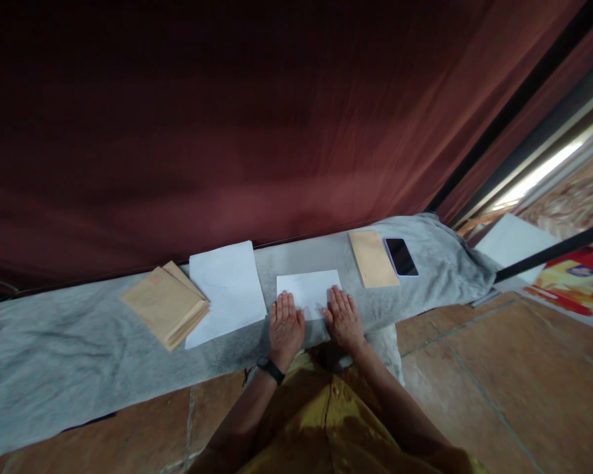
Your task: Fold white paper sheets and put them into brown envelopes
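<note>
A white sheet of paper (308, 284), apparently folded to a smaller size than the stack beside it, lies in front of me on the grey cloth (296, 253). My left hand (285, 326) rests flat on its left side, fingers stretched out. On its right side lies my right hand (344, 318), also flat, with the fingers pointing away from me. Neither hand grips anything. Left of the sheet is a stack of larger white paper (225, 286). Several brown envelopes (161, 303) overlap that stack's left edge.
To the right lie another brown envelope or small pile of them (373, 259) and a phone (401, 257) with a dark screen. A dark red curtain (277, 131) hangs behind the cloth-covered surface. A black bar (553, 250) and a colourful printed package (578, 280) stand at the right.
</note>
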### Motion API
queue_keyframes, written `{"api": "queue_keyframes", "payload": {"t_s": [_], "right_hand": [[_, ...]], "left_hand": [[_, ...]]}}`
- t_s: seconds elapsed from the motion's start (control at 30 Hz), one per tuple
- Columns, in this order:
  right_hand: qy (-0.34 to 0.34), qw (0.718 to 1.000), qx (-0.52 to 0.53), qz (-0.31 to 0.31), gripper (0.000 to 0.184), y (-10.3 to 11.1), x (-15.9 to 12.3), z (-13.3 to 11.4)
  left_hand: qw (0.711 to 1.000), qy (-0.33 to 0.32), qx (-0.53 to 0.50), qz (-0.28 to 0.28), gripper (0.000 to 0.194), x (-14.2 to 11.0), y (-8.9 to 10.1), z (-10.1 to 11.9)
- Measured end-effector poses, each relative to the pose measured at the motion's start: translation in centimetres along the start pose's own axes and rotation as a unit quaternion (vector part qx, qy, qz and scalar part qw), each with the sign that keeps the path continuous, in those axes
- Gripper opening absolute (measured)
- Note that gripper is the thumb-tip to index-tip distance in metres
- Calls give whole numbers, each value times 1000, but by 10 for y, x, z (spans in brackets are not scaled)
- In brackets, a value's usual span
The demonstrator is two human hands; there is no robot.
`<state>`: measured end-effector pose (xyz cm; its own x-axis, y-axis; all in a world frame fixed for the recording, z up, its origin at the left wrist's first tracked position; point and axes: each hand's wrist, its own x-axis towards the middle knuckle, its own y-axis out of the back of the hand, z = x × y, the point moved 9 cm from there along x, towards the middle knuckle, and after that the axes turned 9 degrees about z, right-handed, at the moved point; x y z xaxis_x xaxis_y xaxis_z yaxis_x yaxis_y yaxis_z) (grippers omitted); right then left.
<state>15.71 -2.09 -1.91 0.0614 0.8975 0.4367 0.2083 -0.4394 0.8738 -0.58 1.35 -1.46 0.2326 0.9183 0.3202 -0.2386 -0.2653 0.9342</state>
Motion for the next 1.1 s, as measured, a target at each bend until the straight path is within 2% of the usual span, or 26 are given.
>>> {"api": "queue_keyframes", "payload": {"t_s": [0.1,0.23,0.33,0.47,0.8,0.93,1.1], "right_hand": [[-2,1000,-3,1,61,-1,-1,0],[5,1000,-6,-5,57,-2,-2,-1],[12,1000,-8,-9,54,-3,-4,-2],[10,1000,-2,-4,56,-1,-3,-2],[-6,1000,0,-11,60,0,-1,0],[-32,999,-7,-30,58,-4,6,0],[-29,997,28,-58,57,-18,36,-17]], "left_hand": [[1000,-7,-26,2,62,10,-4,17],[992,-90,-93,-9,63,26,-19,60],[990,-97,-95,-32,64,38,-33,70],[992,-91,-75,-41,67,51,-40,60],[997,-67,-44,-5,60,50,-25,18],[998,-57,-35,-6,58,49,-24,13],[997,-64,-32,-12,53,50,-20,16]]}}
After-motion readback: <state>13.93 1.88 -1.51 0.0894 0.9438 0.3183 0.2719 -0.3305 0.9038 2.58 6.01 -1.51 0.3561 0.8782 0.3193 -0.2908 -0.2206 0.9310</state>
